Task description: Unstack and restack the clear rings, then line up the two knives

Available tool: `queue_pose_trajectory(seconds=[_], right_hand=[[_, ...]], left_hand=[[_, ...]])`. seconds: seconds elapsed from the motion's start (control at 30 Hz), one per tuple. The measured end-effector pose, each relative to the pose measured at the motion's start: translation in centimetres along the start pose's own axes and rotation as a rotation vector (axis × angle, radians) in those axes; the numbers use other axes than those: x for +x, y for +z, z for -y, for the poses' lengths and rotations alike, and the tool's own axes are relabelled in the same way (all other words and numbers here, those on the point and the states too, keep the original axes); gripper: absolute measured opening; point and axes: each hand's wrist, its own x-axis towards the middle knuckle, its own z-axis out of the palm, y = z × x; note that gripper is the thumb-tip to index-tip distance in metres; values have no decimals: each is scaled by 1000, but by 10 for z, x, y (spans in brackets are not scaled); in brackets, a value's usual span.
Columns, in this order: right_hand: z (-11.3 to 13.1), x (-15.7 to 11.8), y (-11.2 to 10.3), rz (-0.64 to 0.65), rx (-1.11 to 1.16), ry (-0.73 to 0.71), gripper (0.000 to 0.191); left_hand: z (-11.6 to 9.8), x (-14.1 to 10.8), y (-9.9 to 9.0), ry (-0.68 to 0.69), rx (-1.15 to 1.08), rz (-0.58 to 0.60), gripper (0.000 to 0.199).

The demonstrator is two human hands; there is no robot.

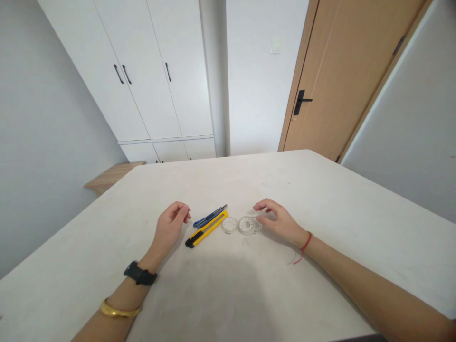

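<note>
A yellow utility knife (207,229) with a black end lies slantwise on the white table. Just behind it, nearly parallel, is a blue utility knife (208,218). To their right sit a clear tape roll (230,225) and a second tape roll (246,225); a third round clear piece (258,225) shows partly beside my right thumb. My left hand (172,220) rests left of the knives, fingers curled in and thumb against them, nothing visible inside. Thumb and fingers apart, my right hand (280,222) is at the right side of the rolls, its thumb close to the rightmost piece.
The white table (342,209) extends to both sides and away from me. Beyond its far edge stand a white cabinet (160,104) and a wooden door (342,71) with a black handle (300,101). A wooden ledge (112,175) is at the left.
</note>
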Motion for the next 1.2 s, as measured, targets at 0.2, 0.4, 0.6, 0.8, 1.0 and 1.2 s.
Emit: queue_pose_trajectory(seconds=[0.2, 0.4, 0.6, 0.8, 1.0, 1.2], right_hand=[[15, 2, 7, 208, -252, -147, 60], [18, 2, 13, 227, -332, -134, 49], [1, 12, -3, 65, -160, -128, 36], [-37, 23, -19, -22, -212, -38, 36], [-46, 27, -16, 15, -340, -15, 38], [-47, 27, -14, 48, -387, 19, 40]], left_hand=[[0, -2, 2, -7, -3, 32, 24], [-2, -3, 3, -6, 5, 37, 25], [-4, -3, 3, 2, 21, 30, 24], [-3, -3, 2, -14, 30, 22, 25], [-2, -4, 3, -19, 29, 19, 26], [-3, -4, 3, -18, 43, 19, 26]])
